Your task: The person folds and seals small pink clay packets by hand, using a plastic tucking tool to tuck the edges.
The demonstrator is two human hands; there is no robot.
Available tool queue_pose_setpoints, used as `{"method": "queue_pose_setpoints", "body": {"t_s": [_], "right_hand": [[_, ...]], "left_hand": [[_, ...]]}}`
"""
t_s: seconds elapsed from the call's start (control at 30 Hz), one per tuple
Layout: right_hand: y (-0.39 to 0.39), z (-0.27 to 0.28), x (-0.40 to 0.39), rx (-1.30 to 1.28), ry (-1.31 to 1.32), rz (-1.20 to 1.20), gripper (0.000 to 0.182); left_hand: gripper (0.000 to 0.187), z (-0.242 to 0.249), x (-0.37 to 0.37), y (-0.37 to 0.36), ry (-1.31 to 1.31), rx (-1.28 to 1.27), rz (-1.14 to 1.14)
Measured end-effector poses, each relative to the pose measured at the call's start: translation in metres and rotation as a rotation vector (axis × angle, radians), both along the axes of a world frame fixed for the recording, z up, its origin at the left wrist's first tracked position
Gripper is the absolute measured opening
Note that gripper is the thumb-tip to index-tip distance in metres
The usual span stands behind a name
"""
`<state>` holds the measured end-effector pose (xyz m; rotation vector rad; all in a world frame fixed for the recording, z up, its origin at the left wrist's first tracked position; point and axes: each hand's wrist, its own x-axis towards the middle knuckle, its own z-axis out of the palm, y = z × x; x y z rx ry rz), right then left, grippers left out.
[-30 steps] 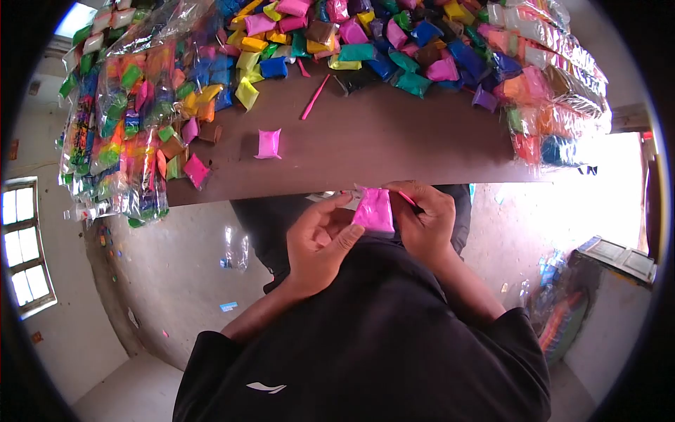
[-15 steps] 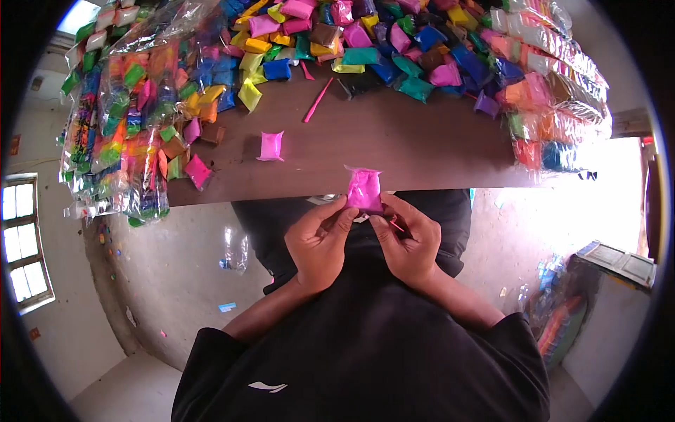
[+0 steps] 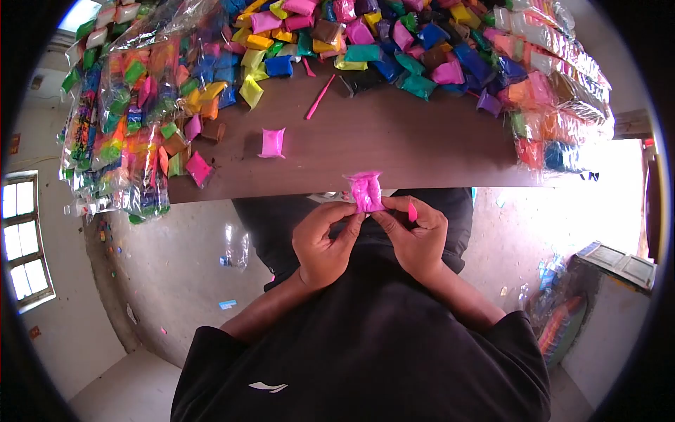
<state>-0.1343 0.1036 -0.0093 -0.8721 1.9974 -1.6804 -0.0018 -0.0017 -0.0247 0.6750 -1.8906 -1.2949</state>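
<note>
A small clear packet of pink modelling clay point(image 3: 366, 193) is held upright between my two hands at the table's front edge. Its surface looks dented and creased. My left hand point(image 3: 325, 243) is closed, with thumb and forefinger pinching the packet's lower left corner. At the lower right corner, my right hand point(image 3: 418, 239) pinches it the same way. A pink tool tip point(image 3: 413, 212) pokes out between the fingers of that right hand; the rest of it is hidden. Another pink clay packet point(image 3: 272, 143) lies flat on the table, left of my hands.
A pink stick-like tool point(image 3: 320, 97) lies on the brown table point(image 3: 422, 151). Many-coloured clay packets point(image 3: 362, 53) are heaped at the back. Clear bags of packets stand at the left point(image 3: 130, 119) and right point(image 3: 555, 91). A plastic bottle point(image 3: 235, 247) is on the floor.
My fingers have shifted inward along the packet's lower edge, and the packet looks more squeezed. The pink tool tip now shows above my right fingers.
</note>
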Motion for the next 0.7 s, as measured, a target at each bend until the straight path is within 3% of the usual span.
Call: {"method": "queue_pose_setpoints", "body": {"t_s": [0.17, 0.47, 0.7], "right_hand": [[0.001, 0.006, -0.003, 0.015, -0.076, 0.068, 0.012], [-0.001, -0.011, -0.01, -0.082, 0.104, 0.095, 0.011], [-0.001, -0.014, -0.017, -0.042, 0.141, 0.171, 0.012]], "left_hand": [[0.016, -0.003, -0.001, 0.004, 0.073, 0.185, -0.015], [0.014, -0.006, -0.003, -0.005, -0.012, 0.003, -0.027], [0.013, -0.014, 0.007, -0.014, -0.021, 0.052, -0.14]]}}
